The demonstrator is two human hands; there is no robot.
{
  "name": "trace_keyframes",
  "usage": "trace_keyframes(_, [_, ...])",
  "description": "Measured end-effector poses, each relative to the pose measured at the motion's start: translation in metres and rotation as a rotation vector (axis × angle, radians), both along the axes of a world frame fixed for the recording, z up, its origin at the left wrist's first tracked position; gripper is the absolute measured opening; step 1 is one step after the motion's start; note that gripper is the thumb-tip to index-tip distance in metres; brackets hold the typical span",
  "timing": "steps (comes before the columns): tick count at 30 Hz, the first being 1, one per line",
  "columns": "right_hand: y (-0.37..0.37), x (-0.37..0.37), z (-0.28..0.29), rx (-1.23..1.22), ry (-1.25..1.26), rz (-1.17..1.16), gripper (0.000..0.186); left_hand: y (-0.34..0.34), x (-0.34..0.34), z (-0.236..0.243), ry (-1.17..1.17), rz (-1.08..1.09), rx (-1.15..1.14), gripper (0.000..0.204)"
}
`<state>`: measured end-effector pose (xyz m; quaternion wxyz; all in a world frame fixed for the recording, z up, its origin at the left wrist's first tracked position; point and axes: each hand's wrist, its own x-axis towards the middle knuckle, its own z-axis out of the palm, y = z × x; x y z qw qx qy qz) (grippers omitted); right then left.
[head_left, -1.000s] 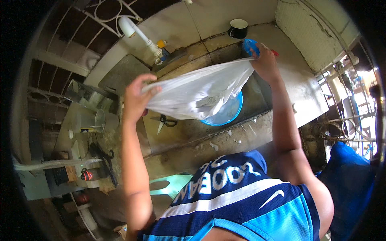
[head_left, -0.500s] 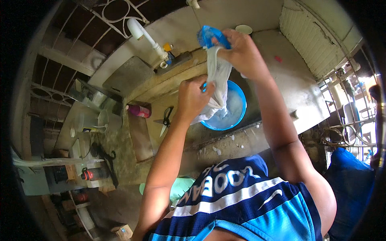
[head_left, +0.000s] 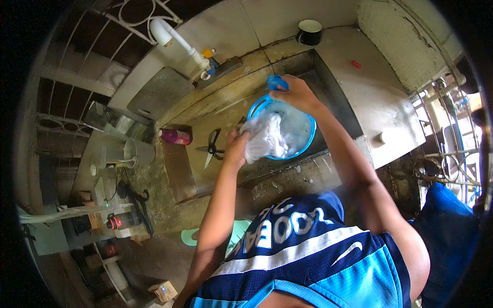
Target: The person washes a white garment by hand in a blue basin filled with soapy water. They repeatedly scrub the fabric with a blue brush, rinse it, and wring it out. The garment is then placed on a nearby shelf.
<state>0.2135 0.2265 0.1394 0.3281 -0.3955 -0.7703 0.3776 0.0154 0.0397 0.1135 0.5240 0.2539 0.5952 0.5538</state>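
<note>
My left hand (head_left: 237, 146) is closed on a bunched white cloth (head_left: 264, 132) at the left side of a blue plastic basin (head_left: 312, 123) of cloudy, sudsy water. My right hand (head_left: 295, 95) grips a blue item (head_left: 276, 81) above the basin's back rim; its exact kind is unclear. The basin sits inside a worn concrete sink (head_left: 339, 105). Black-handled scissors (head_left: 214, 149) lie left of the cloth, and a purple bottle (head_left: 174, 136) lies farther left in the sink.
A white pipe tap (head_left: 190, 54) rises at the back. A black mug (head_left: 309, 35) and small red item (head_left: 356, 64) are on the ledge. Pails (head_left: 138, 154) stand left, a metal grille (head_left: 452, 154) and blue sack (head_left: 442, 231) right, a mint-green plastic object (head_left: 192, 237) below.
The cloth, earlier stretched wide between both hands, is gathered and lowered onto the basin. Both hands have come closer together; my right hand and the blue item moved down toward the basin.
</note>
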Motion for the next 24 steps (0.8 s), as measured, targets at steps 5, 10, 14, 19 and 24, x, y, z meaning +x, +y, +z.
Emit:
trace_keyframes(5, [-0.068,-0.044,-0.011,-0.084,0.055,-0.038,0.048,-0.005,0.007,-0.009,0.043,0.175,-0.159,0.032])
trace_keyframes(10, [-0.080,-0.040,-0.080,0.170,-0.326,0.241,0.053,-0.011,-0.007,-0.019,0.116,0.312,-0.140,0.044])
trace_keyframes(14, [-0.069,-0.052,-0.022,0.029,-0.451,0.228,0.057,-0.022,-0.034,-0.077,0.015,0.339,-0.091,0.050])
trace_keyframes(19, [-0.097,-0.075,-0.059,0.065,-0.259,0.204,0.061,-0.003,-0.039,-0.034,-0.290,0.521,-0.038,0.043])
trace_keyframes(24, [-0.059,-0.031,-0.053,0.039,-0.314,0.130,0.061,-0.004,-0.021,-0.001,0.083,0.402,0.027,0.042])
